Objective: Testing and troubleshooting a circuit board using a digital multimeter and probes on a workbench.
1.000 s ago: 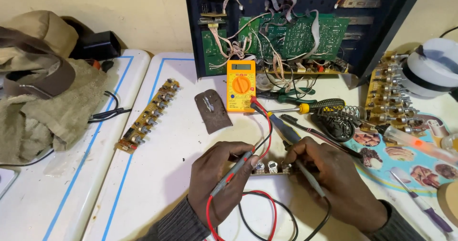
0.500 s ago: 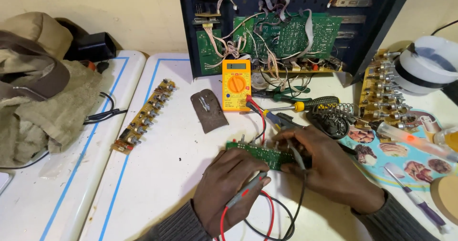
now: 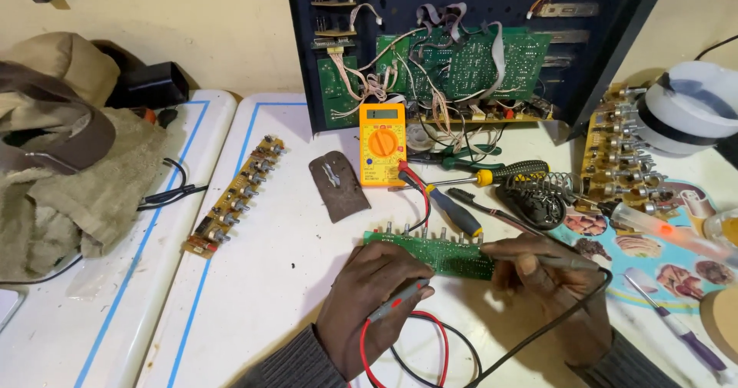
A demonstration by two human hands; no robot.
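Observation:
A long green circuit board (image 3: 434, 251) with a row of small knobs along its far edge lies on the white table in front of me. My left hand (image 3: 369, 305) rests at the board's near left edge and holds the red meter probe (image 3: 396, 302), its tip toward the board. My right hand (image 3: 547, 290) sits at the board's right end and grips the black probe (image 3: 565, 263), which lies level and points left. Red and black leads run from the probes back to a yellow multimeter (image 3: 382, 144) standing behind the board.
An open dark chassis (image 3: 477, 42) with green boards and wiring stands at the back. A tan knob board (image 3: 234, 197) lies left, a dark metal plate (image 3: 338, 186) beside the meter. Screwdrivers (image 3: 492, 177), a soldering stand (image 3: 538, 196) and a white container (image 3: 688, 107) sit right; cloth and caps (image 3: 54, 157) far left.
The green board has come into full view under my hands and shifted slightly toward me. Both hands moved down and apart. The camera tilted, and the view slid downward.

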